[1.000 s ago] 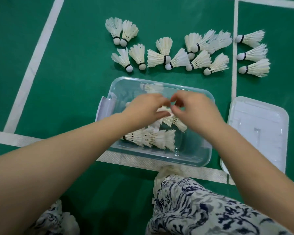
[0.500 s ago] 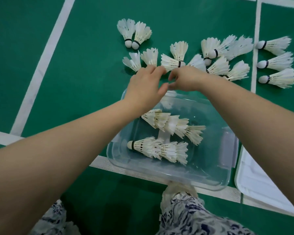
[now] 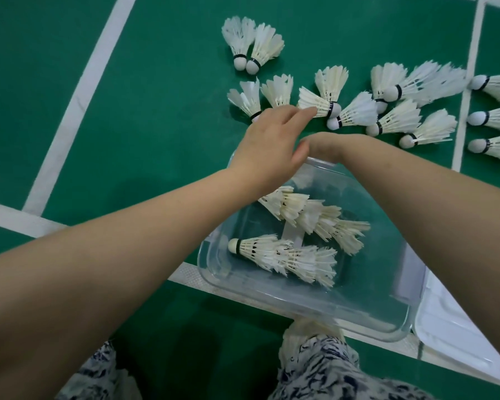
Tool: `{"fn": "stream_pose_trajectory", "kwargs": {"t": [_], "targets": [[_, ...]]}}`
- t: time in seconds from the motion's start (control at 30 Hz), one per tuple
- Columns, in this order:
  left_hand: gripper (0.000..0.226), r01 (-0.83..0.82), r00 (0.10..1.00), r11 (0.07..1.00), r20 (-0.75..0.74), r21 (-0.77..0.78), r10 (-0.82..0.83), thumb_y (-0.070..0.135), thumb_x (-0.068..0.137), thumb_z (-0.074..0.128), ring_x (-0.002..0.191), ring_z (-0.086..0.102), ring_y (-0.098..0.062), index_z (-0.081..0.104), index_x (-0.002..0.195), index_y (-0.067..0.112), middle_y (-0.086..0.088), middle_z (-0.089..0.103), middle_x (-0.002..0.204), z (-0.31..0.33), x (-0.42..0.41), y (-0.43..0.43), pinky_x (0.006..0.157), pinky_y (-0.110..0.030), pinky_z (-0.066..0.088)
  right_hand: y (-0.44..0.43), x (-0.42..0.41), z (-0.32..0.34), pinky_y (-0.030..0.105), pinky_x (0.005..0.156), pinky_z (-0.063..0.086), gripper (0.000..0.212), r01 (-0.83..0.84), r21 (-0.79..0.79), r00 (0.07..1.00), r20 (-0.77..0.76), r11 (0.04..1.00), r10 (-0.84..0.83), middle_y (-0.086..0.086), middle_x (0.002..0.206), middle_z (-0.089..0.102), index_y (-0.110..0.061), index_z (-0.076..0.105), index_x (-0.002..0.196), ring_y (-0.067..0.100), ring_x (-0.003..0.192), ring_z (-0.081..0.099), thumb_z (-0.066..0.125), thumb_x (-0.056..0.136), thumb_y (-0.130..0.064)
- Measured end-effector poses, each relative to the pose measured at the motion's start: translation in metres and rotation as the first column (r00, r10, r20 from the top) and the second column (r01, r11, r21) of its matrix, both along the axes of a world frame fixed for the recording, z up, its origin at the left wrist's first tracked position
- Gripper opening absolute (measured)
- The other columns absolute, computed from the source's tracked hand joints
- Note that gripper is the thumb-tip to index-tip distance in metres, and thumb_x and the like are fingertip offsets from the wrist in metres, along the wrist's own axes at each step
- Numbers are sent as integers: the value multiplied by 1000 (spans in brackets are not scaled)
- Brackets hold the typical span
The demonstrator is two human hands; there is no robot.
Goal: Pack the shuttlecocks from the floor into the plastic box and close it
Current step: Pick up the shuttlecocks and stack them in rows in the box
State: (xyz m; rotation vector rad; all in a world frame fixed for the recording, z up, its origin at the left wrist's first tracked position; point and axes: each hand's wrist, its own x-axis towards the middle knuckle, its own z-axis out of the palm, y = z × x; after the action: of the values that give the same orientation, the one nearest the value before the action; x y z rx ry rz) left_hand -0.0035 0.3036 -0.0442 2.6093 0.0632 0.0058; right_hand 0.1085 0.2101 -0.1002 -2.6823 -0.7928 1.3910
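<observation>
A clear plastic box (image 3: pixel 309 308) stands on the green court floor, holding two nested rows of white shuttlecocks (image 3: pixel 303 216). Beyond the box several loose shuttlecocks (image 3: pixel 399 121) lie scattered on the floor. My left hand (image 3: pixel 270 145) stretches past the box's far left corner with straight fingers, and its tips touch the feathers of one floor shuttlecock (image 3: pixel 315 103). My right hand (image 3: pixel 328 145) is curled over the box's far rim, just short of a shuttlecock. Its fingers are hidden, so I cannot tell whether it holds anything.
The box's white lid (image 3: pixel 456 324) lies flat on the floor against the box's right side. White court lines (image 3: pixel 78 102) cross the floor at left, under the box and at far right. My knees in patterned cloth (image 3: pixel 329 368) are right before the box.
Both hands left the box's inside and moved out to the loose shuttlecocks beyond it. The left fingers have gone from bent to straight. The view shifted left and closer.
</observation>
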Motion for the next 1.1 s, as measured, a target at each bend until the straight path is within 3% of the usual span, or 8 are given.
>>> {"fn": "stream_pose_trajectory", "kwargs": {"t": [0.1,0.2,0.3,0.5,0.7,0.8,0.97,1.1], "targets": [[48,22,1000,1000,-11,17,-22,23,92,46,121,42,-28,40,139,14,-10,49,133,0,0,1,102,-36,31,-2,-2,3,27,80,30,29,-10,13,999,36,1000,9,8,88,50,-3,55,121,19,93,38,39,98,-11],[47,30,999,999,-18,16,-30,25,92,46,124,40,-28,41,138,14,-9,47,135,1,-2,0,104,-38,31,-5,-2,11,33,91,41,33,25,72,997,78,997,-30,17,117,60,0,57,119,27,101,53,46,93,-18],[45,26,999,999,-24,18,-26,27,92,47,125,39,-27,43,135,15,-7,48,135,1,-6,2,104,-40,33,-14,0,26,38,90,45,42,139,189,979,124,972,-164,11,111,60,-8,55,118,30,105,55,61,84,-30],[49,15,999,999,-39,36,-14,31,92,46,126,36,-24,37,138,19,-3,44,138,7,-16,-6,101,-39,32,-42,-11,82,26,61,41,42,330,525,896,87,785,-435,-1,99,56,-22,53,118,15,75,53,69,80,-28],[51,55,998,998,0,34,-55,35,91,44,124,40,-26,39,137,16,-6,48,135,16,-25,-30,100,-40,33,-82,-47,118,29,71,47,36,397,653,818,66,644,-572,-1,104,56,-31,54,109,15,84,54,71,77,-27],[51,134,991,989,-27,61,-132,36,87,41,118,46,-30,47,132,12,-10,55,126,14,-36,-43,96,-41,38,-104,-67,122,29,79,44,44,398,610,827,85,685,-556,-2,102,53,-31,53,115,16,89,54,73,76,-28],[41,486,870,864,18,134,-492,32,80,40,79,62,-33,64,104,8,-13,66,90,-6,-65,-65,68,-39,54,-135,-89,125,26,79,37,55,348,477,881,129,807,-456,-3,106,50,-30,50,123,17,93,51,76,74,-28],[41,715,680,687,-358,131,-640,39,92,43,110,50,-32,48,130,24,-11,53,124,-27,-81,-81,91,-41,45,-152,-100,119,26,70,35,53,281,337,941,88,899,-327,-5,106,52,-34,50,118,14,86,52,76,72,-31]]}}
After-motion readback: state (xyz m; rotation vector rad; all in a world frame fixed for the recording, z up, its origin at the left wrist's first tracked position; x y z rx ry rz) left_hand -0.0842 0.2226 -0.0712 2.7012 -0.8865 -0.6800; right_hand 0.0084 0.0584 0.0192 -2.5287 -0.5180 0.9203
